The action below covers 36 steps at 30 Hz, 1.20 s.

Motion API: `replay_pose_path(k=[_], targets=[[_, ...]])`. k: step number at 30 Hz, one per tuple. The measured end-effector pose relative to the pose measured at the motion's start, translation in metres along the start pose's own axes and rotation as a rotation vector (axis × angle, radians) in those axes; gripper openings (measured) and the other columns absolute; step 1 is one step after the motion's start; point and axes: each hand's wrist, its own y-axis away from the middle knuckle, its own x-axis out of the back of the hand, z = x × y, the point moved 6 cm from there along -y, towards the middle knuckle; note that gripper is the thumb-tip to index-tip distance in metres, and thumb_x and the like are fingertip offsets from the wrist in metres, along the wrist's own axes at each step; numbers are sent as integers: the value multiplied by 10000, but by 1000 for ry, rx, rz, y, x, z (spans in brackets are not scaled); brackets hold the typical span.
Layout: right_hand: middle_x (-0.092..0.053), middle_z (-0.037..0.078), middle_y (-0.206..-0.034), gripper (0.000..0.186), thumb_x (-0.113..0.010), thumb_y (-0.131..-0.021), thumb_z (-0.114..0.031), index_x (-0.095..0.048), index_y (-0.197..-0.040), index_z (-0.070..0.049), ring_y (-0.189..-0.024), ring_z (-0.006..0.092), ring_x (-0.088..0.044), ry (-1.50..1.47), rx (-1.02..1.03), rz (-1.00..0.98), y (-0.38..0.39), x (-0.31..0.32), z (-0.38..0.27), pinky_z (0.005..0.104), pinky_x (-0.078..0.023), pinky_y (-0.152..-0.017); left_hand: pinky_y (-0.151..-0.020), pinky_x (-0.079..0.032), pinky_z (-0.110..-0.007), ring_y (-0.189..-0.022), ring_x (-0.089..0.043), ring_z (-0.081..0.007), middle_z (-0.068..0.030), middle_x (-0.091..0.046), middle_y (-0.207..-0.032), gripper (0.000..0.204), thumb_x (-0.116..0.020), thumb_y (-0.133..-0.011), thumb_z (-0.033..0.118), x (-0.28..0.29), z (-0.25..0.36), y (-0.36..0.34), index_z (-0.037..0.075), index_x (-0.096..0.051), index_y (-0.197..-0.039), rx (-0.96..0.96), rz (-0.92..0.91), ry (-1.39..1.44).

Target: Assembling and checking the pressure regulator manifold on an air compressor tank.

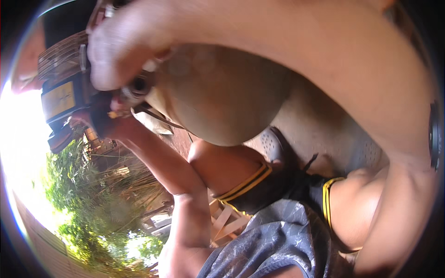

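Note:
A large, smooth, grey-beige rounded body [227,97], like a tank, fills the middle. At its left end sit a dark round metal fitting [139,85] and a thin dark cable or strap. My right arm arches over the top, and my right hand [123,53], blurred, is closed beside that fitting; what it grips is hidden. My left hand [99,116] reaches up below it, deep in shade beside a black box-shaped part with a yellow panel [60,98]. Its fingers are mostly hidden. A small brassy piece [113,114] shows near it. Above the box is a wire guard [62,58].
My knees, in black shorts with yellow stripes [243,185], are close below the rounded body. A grey perforated shoe [273,143] rests on the brownish floor [320,120]. Leafy plants [74,185] and wooden slats [227,222] lie at the lower left, by bright daylight.

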Motion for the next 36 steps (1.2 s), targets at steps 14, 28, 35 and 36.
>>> replay_pose_path(k=[14, 28, 35, 36], targets=[[-729, 186, -787, 226, -669, -796, -231, -770, -784, -29, -845, 327, -734, -374, 28, 76, 13, -18, 9, 430, -597, -738, -997, -571, -488, -1152, -593, -297, -180, -580, -1249, 620, -548, -1012, 478, 1, 4, -10, 19, -480, -1423, -60, -118, 148], [-713, 187, -778, 246, -665, -831, -240, -787, -860, -28, -820, 340, -731, -211, 27, 3, 0, -23, 14, 449, -586, -730, -995, -579, -477, -1173, -578, -288, -166, -573, -1243, 636, -667, -963, 467, -17, -9, -22, 53, -497, -1416, -1, -353, 298], [-715, 178, -767, 313, -653, -906, -294, -783, -901, -9, -733, 281, -704, -944, -445, -152, 12, -13, 37, 418, -553, -668, -1003, -574, -460, -1198, -560, -268, -132, -563, -1267, 734, -826, -854, 453, -33, -19, -20, 94, -506, -1409, 98, -478, 591], [-711, 176, -760, 326, -648, -918, -305, -783, -906, -8, -719, 271, -697, -974, -529, -231, 12, -13, 39, 411, -547, -648, -1013, -565, -455, -1202, -557, -261, -114, -561, -1279, 772, -860, -816, 452, -35, -18, -18, 97, -506, -1404, 85, -493, 624]])
